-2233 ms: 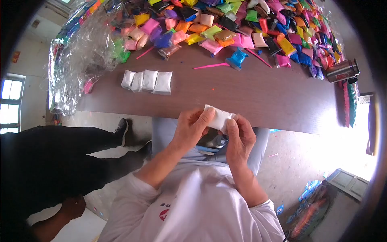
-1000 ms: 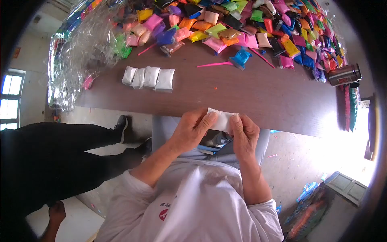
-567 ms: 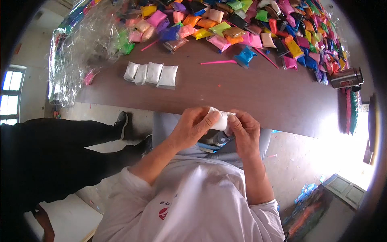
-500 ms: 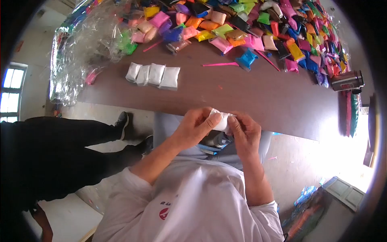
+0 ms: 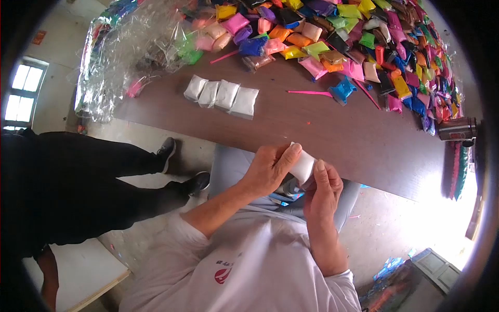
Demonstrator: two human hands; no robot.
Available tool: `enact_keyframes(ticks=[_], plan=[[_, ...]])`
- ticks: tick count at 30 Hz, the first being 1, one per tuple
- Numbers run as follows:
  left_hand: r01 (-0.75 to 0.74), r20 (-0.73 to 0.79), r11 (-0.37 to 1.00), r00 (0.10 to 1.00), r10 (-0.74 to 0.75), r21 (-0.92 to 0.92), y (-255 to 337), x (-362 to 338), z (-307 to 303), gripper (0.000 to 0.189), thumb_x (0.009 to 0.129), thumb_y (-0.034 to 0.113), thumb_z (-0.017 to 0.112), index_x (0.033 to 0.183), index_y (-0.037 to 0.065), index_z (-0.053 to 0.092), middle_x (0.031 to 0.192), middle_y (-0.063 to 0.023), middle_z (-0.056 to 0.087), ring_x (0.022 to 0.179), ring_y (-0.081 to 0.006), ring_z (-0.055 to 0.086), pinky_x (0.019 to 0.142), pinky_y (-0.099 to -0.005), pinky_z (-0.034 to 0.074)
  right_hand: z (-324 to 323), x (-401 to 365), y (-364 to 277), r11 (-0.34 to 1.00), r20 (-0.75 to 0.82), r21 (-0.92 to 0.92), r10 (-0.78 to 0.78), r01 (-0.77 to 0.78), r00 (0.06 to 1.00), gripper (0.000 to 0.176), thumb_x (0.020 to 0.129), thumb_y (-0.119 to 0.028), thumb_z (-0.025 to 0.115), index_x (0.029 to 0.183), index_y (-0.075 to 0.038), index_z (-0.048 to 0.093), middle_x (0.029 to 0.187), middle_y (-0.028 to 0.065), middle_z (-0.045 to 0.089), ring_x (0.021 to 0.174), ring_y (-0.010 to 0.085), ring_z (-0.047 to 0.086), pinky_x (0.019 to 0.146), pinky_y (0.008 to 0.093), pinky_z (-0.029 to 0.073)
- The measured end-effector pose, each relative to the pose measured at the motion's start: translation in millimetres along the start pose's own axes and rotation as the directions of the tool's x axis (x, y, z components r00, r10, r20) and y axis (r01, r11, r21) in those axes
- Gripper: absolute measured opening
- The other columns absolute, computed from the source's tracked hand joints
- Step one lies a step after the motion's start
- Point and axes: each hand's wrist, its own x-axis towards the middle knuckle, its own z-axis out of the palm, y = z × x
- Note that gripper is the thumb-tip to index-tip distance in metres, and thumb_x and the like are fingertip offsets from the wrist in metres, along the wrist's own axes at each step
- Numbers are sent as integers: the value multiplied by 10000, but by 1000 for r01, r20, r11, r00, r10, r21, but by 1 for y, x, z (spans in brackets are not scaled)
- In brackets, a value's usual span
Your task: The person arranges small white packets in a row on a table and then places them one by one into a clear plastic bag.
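Both of my hands grip one small white packet near the table's front edge. My left hand pinches its upper left end between thumb and fingers. At the lower right end, my right hand has its thumb and fingers closed on it. The packet is tilted, and part of it is hidden by the fingers. Farther back on the brown table, several white packets lie side by side in a row, touching or overlapping.
Many colourful packets are heaped along the back. Clear plastic wrapping lies at the left. A pink stick and blue packet are mid-table; a metal cup is at the right. A person in black stands left.
The packet has turned from nearly level to slanting, its right end lower. My right hand has shifted down relative to my left. The whole view has also swung slightly.
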Motion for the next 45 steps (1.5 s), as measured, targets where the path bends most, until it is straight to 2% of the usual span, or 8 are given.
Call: enact_keyframes(ticks=[5, 8, 18, 26, 39, 41, 43, 45], plan=[[-54, -90, 999, 994, 54, 8, -9, 2, -1, 443, 977, 371, 444, 764, -5, 541, 643, 20, 485, 626, -74, 426, 535, -281, 366, 1, 0, -6, 985, 1, 108, 139, -138, 990, 251, 925, -213, 581, 934, 31, 638, 716, 54, 624, 627, 88, 559, 573, 226, 465], [3, -72, 1000, 997, -4, -7, -4, 2, -3, 457, 981, 389, 426, 755, 10, 544, 622, 22, 463, 603, -70, 403, 515, -276, 336, 3, 2, -23, 959, 164, -282, 84, -35, 983, 227, 915, -189, 597, 887, 32, 642, 693, 43, 619, 590, 84, 547, 525, 231, 457], [26, -39, 1000, 999, -25, 11, -5, 0, -7, 471, 975, 420, 427, 748, 27, 553, 599, 24, 466, 572, -50, 393, 484, -250, 307, 1, 0, -11, 986, 159, -166, 38, -11, 987, 215, 912, -167, 602, 877, 40, 643, 676, 35, 602, 604, 69, 530, 543, 203, 442], [-6, 28, 997, 1000, 3, 79, -12, 1, -13, 438, 972, 389, 448, 798, 7, 574, 617, -11, 520, 581, -73, 444, 502, -259, 349, -7, 2, -4, 849, 175, -527, 51, 50, 983, 244, 888, -215, 643, 849, 25, 636, 677, 21, 596, 607, 61, 523, 551, 204, 443], [-132, -77, 981, 987, 145, 145, -1, 1, -2, 373, 973, 314, 462, 829, -13, 569, 636, -66, 554, 591, -111, 482, 530, -314, 401, -8, 5, -8, 989, 104, -86, 127, -118, 986, 237, 906, -207, 614, 869, 26, 641, 754, 31, 614, 634, 67, 526, 583, 210, 468], [-114, -52, 983, 991, 122, 142, -4, 1, -6, 374, 971, 312, 468, 829, -17, 574, 637, -72, 554, 583, -117, 478, 528, -316, 400, -21, 13, -11, 930, 275, -365, 151, -42, 949, 230, 891, -197, 636, 941, 28, 634, 785, 45, 618, 661, 76, 545, 620, 219, 491], [-99, -21, 985, 994, 103, 138, -6, 2, -10, 374, 968, 310, 474, 828, -21, 579, 638, -77, 555, 575, -122, 474, 526, -318, 400, -7, 15, -26, 934, 232, -344, 187, -99, 955, 268, 859, -157, 672, 1042, 24, 599, 838, 66, 627, 745, 102, 578, 699, 242, 503], [-45, 56, 969, 998, 32, 244, -8, 3, -13, 398, 962, 323, 481, 810, -26, 597, 622, -73, 539, 580, -114, 463, 527, -317, 398, -10, 22, -34, 865, 367, -491, 93, 108, 925, 356, 840, -113, 683, 1140, 22, 547, 932, 87, 629, 854, 123, 587, 768, 265, 495]])
